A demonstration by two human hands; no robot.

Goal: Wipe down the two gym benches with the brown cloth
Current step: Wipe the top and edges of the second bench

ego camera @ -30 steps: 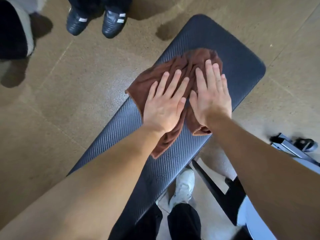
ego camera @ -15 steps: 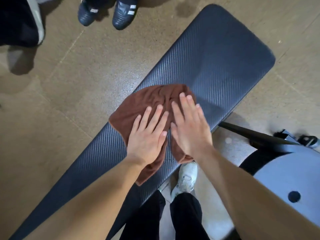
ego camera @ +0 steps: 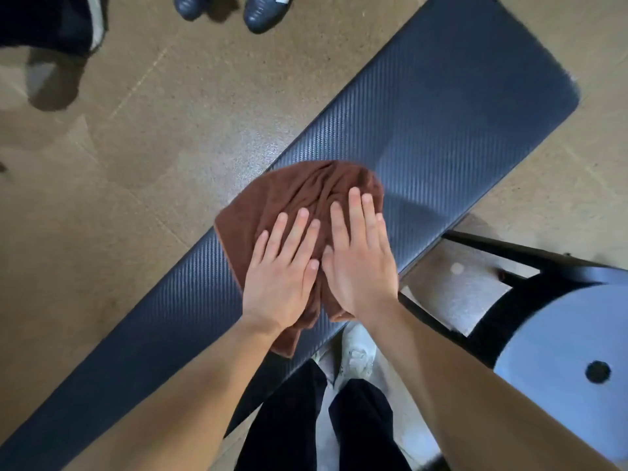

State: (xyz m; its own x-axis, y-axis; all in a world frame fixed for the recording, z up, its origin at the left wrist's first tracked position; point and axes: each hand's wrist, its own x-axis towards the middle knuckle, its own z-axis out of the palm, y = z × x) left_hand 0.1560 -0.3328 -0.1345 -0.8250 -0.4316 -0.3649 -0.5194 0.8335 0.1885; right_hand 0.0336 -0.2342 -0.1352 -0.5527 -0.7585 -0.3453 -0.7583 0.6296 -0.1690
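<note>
1. we look straight down at a dark padded gym bench [ego camera: 441, 107] with a woven, carbon-fibre-like surface, which runs slantwise from the near left to the far right across a tan speckled floor [ego camera: 136, 147].
2. a brown cloth [ego camera: 299, 195] lies bunched and wrinkled on the middle of the bench pad, and its near corner hangs slightly over the pad's near edge.
3. our left hand [ego camera: 282, 283] lies flat, palm down, on the left part of the cloth, fingers straight and slightly spread, grasping nothing.
4. our right hand [ego camera: 360, 263] lies flat beside it on the right part of the cloth, fingers straight and close together, also only pressing down; the two hands almost touch at the thumbs.
5. both bare forearms reach in from the near edge of the view.
6. below the hands we see our own dark trousers [ego camera: 306, 419] and one white shoe [ego camera: 356, 351] on the floor just beside the near side of the bench.
7. at the near right there is a black metal frame [ego camera: 530, 256] and a pale blue-grey rounded surface [ego camera: 571, 334] with a dark round hole.
8. at the far edge, another person's dark shoes [ego camera: 265, 11] with white stripes stand on the floor.
</note>
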